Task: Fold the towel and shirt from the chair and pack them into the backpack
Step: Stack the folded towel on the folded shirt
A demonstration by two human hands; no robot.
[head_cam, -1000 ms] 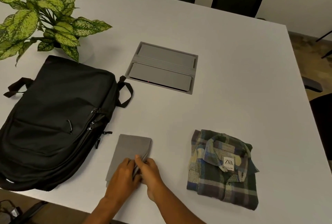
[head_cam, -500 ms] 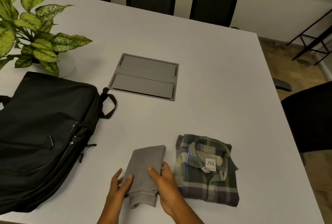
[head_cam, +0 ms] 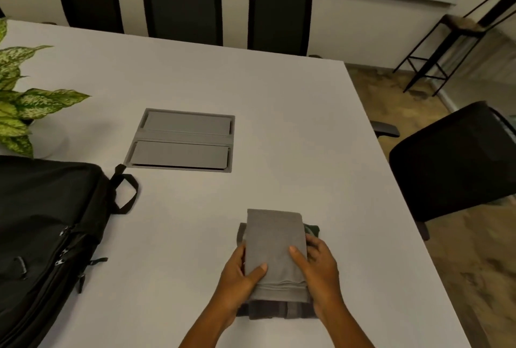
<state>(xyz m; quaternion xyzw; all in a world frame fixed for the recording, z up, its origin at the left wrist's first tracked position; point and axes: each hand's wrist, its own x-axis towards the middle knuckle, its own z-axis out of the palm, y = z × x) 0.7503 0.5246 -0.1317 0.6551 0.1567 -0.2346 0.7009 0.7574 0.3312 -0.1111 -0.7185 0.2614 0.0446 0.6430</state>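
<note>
Single head view, looking forward-down over table, hands near

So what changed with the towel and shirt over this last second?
The folded grey towel went from the table beside the backpack rightward onto the folded plaid shirt, where it now lies stacked. Both hands carried it: the left hand and right hand now grip its sides, thumbs on top. The shirt kept its place on the white table; the backpack remains zipped.
</note>
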